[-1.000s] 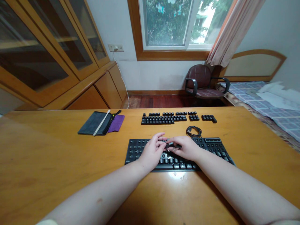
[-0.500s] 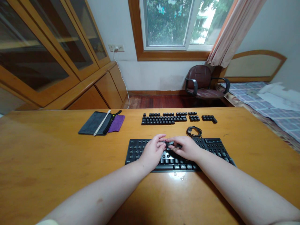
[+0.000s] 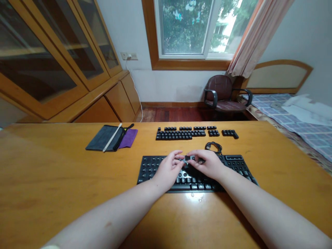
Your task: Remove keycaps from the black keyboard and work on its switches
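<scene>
A black keyboard (image 3: 153, 169) lies across the desk under both my hands, with many of its keys bare of caps. My right hand (image 3: 207, 164) pinches a small dark keycap (image 3: 187, 158) between thumb and index finger, just above the upper middle rows. Close beside it, my left hand (image 3: 169, 169) hovers over the keyboard with bent fingers apart, its thumb tip near the keycap. Both palms partly cover the keys below. Beyond the keyboard, removed black keycaps (image 3: 178, 134) lie laid out in rows.
A coiled USB cable (image 3: 214, 147) sits behind the keyboard. Left on the desk (image 3: 64, 180) are a grey pouch (image 3: 101, 138), a white stick (image 3: 112, 137) across it and a purple cloth (image 3: 129, 138). A chair (image 3: 220, 91) stands past the far edge.
My fingertips have drawn slightly apart, and the dark keycap now shows between my right thumb and index finger. The view has tilted up a little.
</scene>
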The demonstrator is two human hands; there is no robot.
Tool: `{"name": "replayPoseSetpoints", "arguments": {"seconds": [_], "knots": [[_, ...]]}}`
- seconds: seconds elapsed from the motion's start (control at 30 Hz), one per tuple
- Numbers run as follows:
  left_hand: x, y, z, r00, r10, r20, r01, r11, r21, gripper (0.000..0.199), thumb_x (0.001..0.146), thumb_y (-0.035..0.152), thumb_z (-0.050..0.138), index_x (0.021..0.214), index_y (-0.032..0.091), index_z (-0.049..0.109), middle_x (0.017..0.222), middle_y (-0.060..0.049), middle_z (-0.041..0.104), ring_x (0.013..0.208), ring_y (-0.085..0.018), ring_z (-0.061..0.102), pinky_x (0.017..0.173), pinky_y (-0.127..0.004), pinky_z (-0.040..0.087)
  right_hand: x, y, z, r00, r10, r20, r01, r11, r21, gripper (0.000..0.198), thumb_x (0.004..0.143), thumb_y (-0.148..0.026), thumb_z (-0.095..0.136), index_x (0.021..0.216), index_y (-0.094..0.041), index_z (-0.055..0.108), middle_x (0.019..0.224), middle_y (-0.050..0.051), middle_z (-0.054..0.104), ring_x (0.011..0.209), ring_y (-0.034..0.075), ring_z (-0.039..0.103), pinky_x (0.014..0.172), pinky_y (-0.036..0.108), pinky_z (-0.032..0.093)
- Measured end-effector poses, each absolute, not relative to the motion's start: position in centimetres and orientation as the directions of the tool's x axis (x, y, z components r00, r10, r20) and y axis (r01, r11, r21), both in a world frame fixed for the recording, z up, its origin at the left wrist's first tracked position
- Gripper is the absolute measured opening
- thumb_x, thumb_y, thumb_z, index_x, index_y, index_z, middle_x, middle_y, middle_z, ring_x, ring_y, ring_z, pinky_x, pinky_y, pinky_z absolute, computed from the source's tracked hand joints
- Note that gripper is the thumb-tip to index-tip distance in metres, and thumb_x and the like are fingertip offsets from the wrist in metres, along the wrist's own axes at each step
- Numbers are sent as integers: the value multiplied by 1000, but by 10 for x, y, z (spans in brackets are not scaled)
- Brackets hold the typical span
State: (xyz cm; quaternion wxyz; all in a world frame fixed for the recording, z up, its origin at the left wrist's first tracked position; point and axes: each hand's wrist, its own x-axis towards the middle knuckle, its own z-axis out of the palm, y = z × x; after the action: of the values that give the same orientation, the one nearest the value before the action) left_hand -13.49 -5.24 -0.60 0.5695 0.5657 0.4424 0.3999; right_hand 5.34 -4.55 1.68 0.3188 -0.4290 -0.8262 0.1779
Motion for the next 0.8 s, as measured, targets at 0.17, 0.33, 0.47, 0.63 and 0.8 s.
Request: {"name": "replayPoseSetpoints", "arguments": {"seconds": [0.17,0.33,0.47,0.63,0.8], "knots": [[-136,-54,-4,300,952,-52,76,30,997,32,80,17,53,111,15,50,102,-9,60,78,-13,64,75,-31,52,65,-19,64,-310,836,452,708,521,-477,22,80,-33,60,98,-22,67,70,2,66,60,13,58,58,24,44],[-136,-55,-2,308,950,-47,106,15,994,31,79,16,53,109,15,52,100,-9,60,77,-13,63,74,-31,51,85,33,69,-52,929,366,885,213,-414,24,77,-33,61,97,-21,66,79,5,69,69,19,62,60,28,44],[-136,-55,-3,325,944,-57,124,17,992,31,79,15,51,110,14,52,102,-9,59,76,-12,62,74,-30,51,85,50,36,-142,978,151,952,177,-248,23,76,-31,59,95,-22,68,82,7,70,77,22,63,64,29,44],[-134,-55,-2,322,945,-60,144,14,990,31,77,13,52,109,15,53,101,-8,61,74,-12,60,72,-29,51,79,49,20,-156,987,20,972,157,-175,26,74,-32,59,97,-24,68,90,7,70,82,23,63,65,28,44],[-134,-55,-1,323,944,-62,143,16,990,31,77,12,52,108,15,54,100,-8,62,74,-12,60,72,-29,51,79,51,20,-146,985,-93,983,134,-129,28,72,-33,60,97,-24,68,93,7,70,85,24,63,68,28,43]]}}
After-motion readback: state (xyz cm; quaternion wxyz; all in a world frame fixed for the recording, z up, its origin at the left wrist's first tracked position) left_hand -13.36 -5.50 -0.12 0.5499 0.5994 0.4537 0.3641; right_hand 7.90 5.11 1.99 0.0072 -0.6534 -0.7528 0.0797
